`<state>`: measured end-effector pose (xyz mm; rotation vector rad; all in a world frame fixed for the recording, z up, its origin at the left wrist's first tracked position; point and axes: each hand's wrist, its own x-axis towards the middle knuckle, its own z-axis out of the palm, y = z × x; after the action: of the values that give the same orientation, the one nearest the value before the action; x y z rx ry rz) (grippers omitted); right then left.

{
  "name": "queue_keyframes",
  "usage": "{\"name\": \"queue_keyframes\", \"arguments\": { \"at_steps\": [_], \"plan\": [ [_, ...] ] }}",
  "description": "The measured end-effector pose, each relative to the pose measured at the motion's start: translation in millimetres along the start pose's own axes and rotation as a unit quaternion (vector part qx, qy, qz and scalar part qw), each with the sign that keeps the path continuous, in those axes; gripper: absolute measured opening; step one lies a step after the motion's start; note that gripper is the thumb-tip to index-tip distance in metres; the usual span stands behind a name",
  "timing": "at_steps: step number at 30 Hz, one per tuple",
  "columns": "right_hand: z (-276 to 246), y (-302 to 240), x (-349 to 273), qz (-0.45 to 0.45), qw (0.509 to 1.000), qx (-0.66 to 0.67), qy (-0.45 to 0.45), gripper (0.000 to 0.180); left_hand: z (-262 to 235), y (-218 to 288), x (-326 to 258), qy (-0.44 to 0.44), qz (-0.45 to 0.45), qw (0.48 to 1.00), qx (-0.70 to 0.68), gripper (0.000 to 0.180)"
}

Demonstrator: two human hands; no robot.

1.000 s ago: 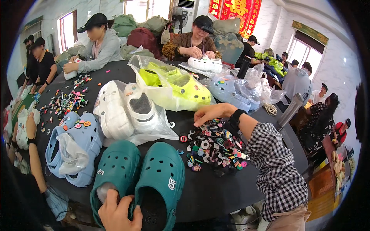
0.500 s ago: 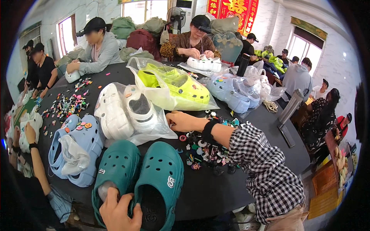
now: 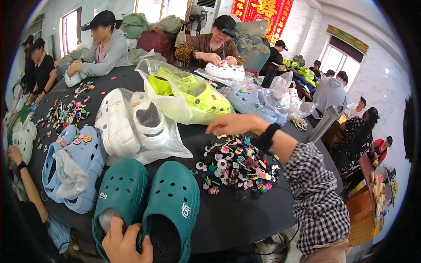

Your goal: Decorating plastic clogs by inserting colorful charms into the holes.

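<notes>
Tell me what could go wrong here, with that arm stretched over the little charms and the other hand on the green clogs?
The right hand reaches across the pile of small charms, so the checked sleeve might drag some toward the table edge. The left hand grips the teal clogs right at the near edge of the black table; a tug could pull them off. Loose plastic bags around the white clogs could snag reaching fingers.

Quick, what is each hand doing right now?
Left hand: closed on the teal clogs.
Right hand: holding nothing visible, above the charm pile; grip unclear.

teal clogs (image 3: 149, 206) — checked sleeve (image 3: 313, 197)
</notes>
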<state>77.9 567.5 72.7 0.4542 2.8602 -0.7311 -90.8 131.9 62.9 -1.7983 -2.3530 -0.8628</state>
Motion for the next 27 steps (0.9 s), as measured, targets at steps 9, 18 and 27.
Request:
{"name": "queue_keyframes", "arguments": {
  "at_steps": [9,18,27],
  "plan": [
    [47.0,60.3,44.3,0.028,0.978,-0.15,0.146,0.044,2.8,0.4,1.9,-0.008,-0.014,1.0,-0.014,0.027],
    [16.1,107.0,13.5,0.13,0.98,0.087,0.122,0.044,-0.5,2.2,5.6,-0.011,-0.011,1.0,-0.023,0.025],
    [32.4,94.0,16.6,0.2,0.926,0.268,0.174,0.046,-0.3,6.2,4.2,-0.014,-0.016,1.0,-0.017,0.025]
  ]
}}
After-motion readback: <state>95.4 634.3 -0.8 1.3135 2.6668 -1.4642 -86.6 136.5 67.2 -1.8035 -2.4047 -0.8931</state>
